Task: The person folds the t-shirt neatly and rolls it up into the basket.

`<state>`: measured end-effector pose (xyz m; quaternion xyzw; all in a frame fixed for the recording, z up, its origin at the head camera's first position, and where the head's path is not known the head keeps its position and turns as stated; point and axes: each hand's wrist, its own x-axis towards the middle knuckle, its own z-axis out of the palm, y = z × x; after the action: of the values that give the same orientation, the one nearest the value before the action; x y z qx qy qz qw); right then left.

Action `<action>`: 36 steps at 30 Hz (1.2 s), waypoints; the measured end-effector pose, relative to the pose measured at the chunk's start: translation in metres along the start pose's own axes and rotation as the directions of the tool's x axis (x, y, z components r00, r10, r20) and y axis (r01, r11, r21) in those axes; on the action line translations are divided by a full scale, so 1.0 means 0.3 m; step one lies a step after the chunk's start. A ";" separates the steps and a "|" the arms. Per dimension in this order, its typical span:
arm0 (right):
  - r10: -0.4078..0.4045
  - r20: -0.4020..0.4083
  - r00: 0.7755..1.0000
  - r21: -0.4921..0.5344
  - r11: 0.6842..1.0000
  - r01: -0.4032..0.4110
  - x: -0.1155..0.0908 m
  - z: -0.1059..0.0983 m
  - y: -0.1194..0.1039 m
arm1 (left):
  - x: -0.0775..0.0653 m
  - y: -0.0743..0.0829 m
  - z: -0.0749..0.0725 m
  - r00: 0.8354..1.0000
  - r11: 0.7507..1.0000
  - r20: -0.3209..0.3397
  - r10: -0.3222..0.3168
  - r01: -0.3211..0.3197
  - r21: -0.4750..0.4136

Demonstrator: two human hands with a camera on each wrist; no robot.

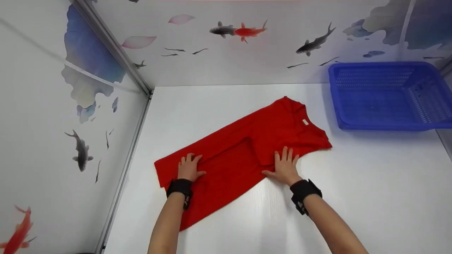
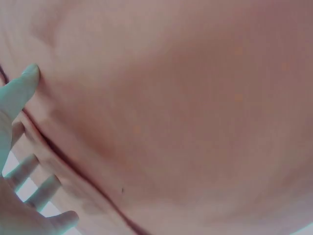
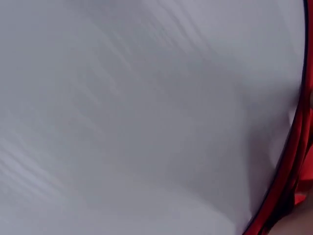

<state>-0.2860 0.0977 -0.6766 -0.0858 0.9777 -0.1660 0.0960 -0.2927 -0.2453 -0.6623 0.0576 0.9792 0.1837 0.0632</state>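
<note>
A red T-shirt [image 1: 226, 165] lies slantwise on the white table, its neckline with a small white label at the upper right. One side is folded over lengthwise, and the fold's edge runs along the middle. My left hand [image 1: 189, 168] rests on the shirt near its hem with fingers spread. In the left wrist view the fingers of that left hand [image 2: 19, 196] lie straight across the fold edge. Near the sleeve, my right hand [image 1: 285, 168] rests with spread fingers on the shirt's lower edge. Only a sliver of the right hand [image 3: 298, 220] shows in the right wrist view.
A blue plastic basket [image 1: 385, 121] stands at the back right of the white table [image 1: 381, 183]. Walls printed with fish [image 1: 250, 31] rise behind and on the left. A metal strip [image 1: 123, 173] runs along the table's left edge.
</note>
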 end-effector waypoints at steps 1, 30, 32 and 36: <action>-0.015 0.030 0.999 -0.004 1.000 0.015 0.019 -0.012 0.012 | -0.010 0.001 0.001 1.000 1.000 0.002 0.003 -0.003 0.003; 0.015 -0.218 0.976 0.061 0.998 -0.002 -0.190 -0.048 0.214 | 0.009 0.346 0.061 0.912 0.908 0.167 0.375 -0.397 0.131; -0.045 -0.244 0.969 0.066 0.996 0.063 -0.254 -0.007 0.171 | 0.078 0.361 0.056 0.924 0.911 0.132 0.360 -0.378 0.162; -0.161 -0.244 0.956 0.059 0.982 0.180 -0.361 0.077 0.090 | 0.193 0.403 0.060 0.932 0.912 0.174 0.319 -0.352 0.211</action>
<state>-0.1799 0.1374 -0.6900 -0.1453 0.9636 -0.2219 -0.0334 -0.3364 -0.1192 -0.6404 0.2446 0.9630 0.0688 0.0896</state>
